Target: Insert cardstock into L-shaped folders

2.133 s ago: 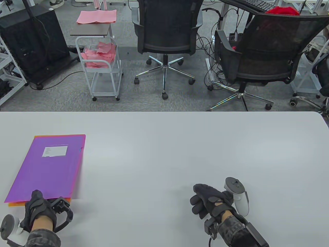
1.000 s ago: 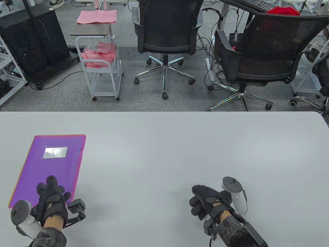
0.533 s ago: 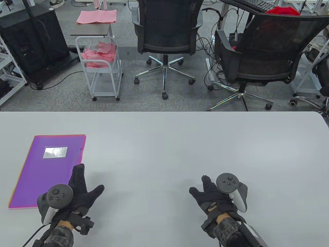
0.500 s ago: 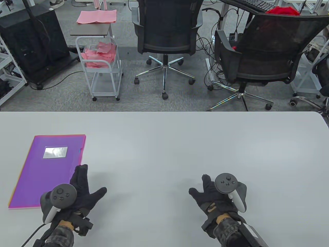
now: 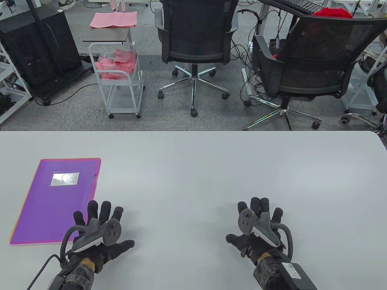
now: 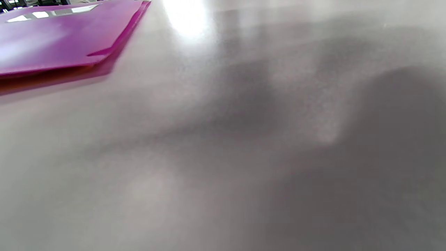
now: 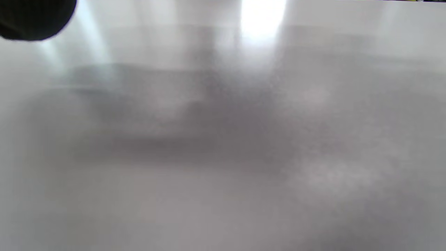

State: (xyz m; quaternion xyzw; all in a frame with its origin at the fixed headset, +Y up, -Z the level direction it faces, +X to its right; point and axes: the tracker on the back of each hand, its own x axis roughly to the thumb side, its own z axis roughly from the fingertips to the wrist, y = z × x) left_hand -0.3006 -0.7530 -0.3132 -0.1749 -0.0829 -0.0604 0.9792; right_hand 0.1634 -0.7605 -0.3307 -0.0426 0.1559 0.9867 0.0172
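Both hands sit flat on the table (image 5: 211,169), palms down, fingers spread, nothing held.

Left hand (image 5: 99,234): lies near the table's front edge, just right of the purple folder (image 5: 56,199). Its outer fingers (image 5: 79,218) overlap the folder's near right corner in the table view; cannot tell if they actually touch it. Thumb points right, out over bare table. Tracker on the back of the hand.

Right hand (image 5: 257,229): well apart from the left, right of centre, same flat open pose, thumb pointing left. Grasping nothing.

Folder: lies flat at the left side of the table, long edge angled slightly, white label (image 5: 65,178) near its far end. An orange edge (image 5: 12,235) shows along its left side and at its near left corner, under the purple cover. In the left wrist view the folder (image 6: 62,38) sits at upper left with the same orange layer peeking out below it; rest of that view is blurred table.

Right wrist view: blurred table surface with glare, a dark glove tip (image 7: 35,17) at the top left corner.

Behind the table: two black office chairs (image 5: 196,39) and a white cart (image 5: 119,81) holding pink sheets.
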